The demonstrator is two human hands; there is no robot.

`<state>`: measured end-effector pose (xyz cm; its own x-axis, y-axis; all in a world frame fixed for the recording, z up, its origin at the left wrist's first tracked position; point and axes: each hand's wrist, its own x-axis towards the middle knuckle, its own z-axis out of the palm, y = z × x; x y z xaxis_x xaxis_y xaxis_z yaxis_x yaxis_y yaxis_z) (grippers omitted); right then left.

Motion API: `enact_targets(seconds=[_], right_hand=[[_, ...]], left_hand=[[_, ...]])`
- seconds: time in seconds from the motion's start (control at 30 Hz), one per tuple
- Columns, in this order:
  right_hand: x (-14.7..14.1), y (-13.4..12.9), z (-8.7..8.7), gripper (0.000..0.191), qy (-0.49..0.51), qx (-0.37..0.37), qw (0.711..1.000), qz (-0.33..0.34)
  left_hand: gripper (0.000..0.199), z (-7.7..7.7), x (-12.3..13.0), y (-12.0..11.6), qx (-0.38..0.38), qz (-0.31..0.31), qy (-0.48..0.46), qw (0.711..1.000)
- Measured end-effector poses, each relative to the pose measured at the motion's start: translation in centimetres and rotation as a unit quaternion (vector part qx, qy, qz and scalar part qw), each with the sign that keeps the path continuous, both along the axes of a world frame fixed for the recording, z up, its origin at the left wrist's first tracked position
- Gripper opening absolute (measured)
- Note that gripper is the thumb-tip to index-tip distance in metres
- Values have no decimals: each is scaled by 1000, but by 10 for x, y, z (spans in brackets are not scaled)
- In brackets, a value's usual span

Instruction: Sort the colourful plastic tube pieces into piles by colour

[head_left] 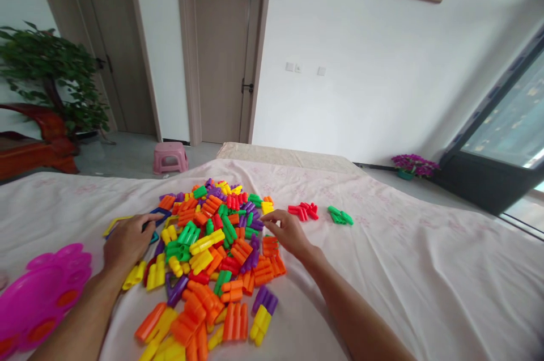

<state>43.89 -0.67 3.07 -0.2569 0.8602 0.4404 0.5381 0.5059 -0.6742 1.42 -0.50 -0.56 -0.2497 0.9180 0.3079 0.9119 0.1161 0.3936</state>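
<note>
A big heap of plastic blocks in orange, yellow, green, purple and red (206,242) lies on a pale flowered cloth (382,281). At the heap's left edge is my left hand (131,239), its fingers touching a dark blue frame-like piece (160,212). My right hand (287,230) is at the right edge of the heap, thumb and index finger apart beside purple blocks, with nothing visible between them. Beyond it lie a small group of red blocks (303,211) and, further right, a small group of green blocks (340,215).
A bright pink tray (38,287) rests at the left. Past the cloth-covered surface stand a pink stool (170,157), a wooden chair (38,140), a leafy plant (49,72) and purple flowers in a pot (413,165).
</note>
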Motion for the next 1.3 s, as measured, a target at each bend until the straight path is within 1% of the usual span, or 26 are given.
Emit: enact_targets(seconds=[0.07, 0.1, 0.2, 0.3, 0.4, 0.47, 0.53, 0.6, 0.67, 0.77, 0.83, 0.9, 0.93, 1.0, 1.07, 1.13, 1.23, 1.3], right_hand=[[-27, -11, 9, 15, -45, -6, 999, 23], [-38, -15, 13, 14, -70, -14, 997, 24], [-64, -19, 20, 13, -141, -38, 989, -5], [-80, -15, 20, 21, -201, -34, 978, -33], [-87, -10, 17, 19, -221, -35, 974, -43], [-85, -7, 15, 13, -200, -49, 978, -45], [-79, -4, 14, 7, -150, -79, 985, -42], [-70, -1, 11, 7, -72, -110, 991, -30], [-60, 2, 9, 11, 23, -135, 991, -3], [-42, 4, 6, 23, 145, -173, 974, 25], [-25, 5, 5, 32, 195, -184, 963, 10], [-3, 9, 5, 40, 225, -166, 960, -31], [11, 12, 4, 43, 235, -149, 958, -62], [43, 20, 5, 50, 245, -103, 953, -148], [80, 28, 5, 55, 242, -54, 936, -250], [119, 31, 4, 55, 227, -17, 914, -335], [172, 27, 2, 50, 178, -4, 883, -434], [199, 21, -1, 47, 130, -7, 867, -482]], left_hand=[[47, -1, -1, 1, 9, -8, 5, 1000], [47, -2, -1, 1, 12, -12, 7, 1000], [47, -2, -1, 1, 14, -17, 8, 1000], [46, 0, 0, 0, 16, -12, 8, 1000], [45, 0, 0, 0, 16, -10, 8, 1000], [45, 0, 0, 1, 13, -15, 4, 1000], [46, 0, -1, 1, 12, -24, -2, 1000], [46, 0, -1, 1, 12, -29, -3, 999], [47, -1, -1, 1, 10, -26, 0, 1000], [47, 0, 0, 1, 10, -13, 11, 1000], [46, 0, 0, 0, 11, -10, 12, 1000], [46, 2, 1, 0, 6, -13, 6, 1000], [47, 3, 1, -1, 2, -16, 4, 1000], [47, 4, 0, -1, -10, -18, 3, 1000], [48, 3, -2, -1, -23, -14, 5, 1000], [48, 1, -4, 2, -30, -3, 8, 1000], [49, -4, -8, 6, -31, -7, 21, 999], [51, -5, -9, 7, -35, -8, 27, 999]])
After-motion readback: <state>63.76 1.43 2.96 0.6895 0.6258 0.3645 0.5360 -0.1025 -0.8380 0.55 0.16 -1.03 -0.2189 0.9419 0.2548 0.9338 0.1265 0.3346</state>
